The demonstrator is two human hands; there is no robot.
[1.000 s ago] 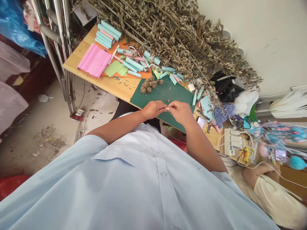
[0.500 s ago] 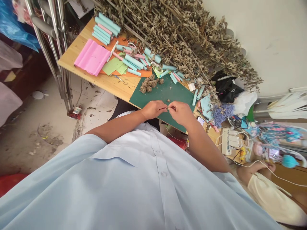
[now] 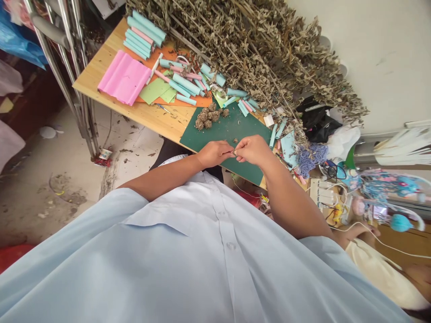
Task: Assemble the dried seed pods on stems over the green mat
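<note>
My left hand (image 3: 216, 154) and my right hand (image 3: 251, 150) meet over the near edge of a dark green mat (image 3: 242, 130). Both are closed, fingertips pinched together around something small and brownish, too tiny to name. Beyond them on the mat sits a cluster of brown crumbly balls (image 3: 206, 117). One small brown crumb (image 3: 235, 140) lies just past my fingertips. Rolled blue and pink paper tubes (image 3: 185, 84) are scattered behind the balls, on orange and green sheets.
Dried leafy stalks (image 3: 256, 45) cover the back of the table. Pink paper (image 3: 124, 77) lies at the left, near metal crutches (image 3: 76, 80). Purple yarn (image 3: 311, 158) and a power strip (image 3: 319, 193) are at the right. Another person's leg (image 3: 384, 273) shows at lower right.
My right hand has shifted slightly and its fingers have changed position at the pinch. My left hand stays nearly in place. The view has moved a little.
</note>
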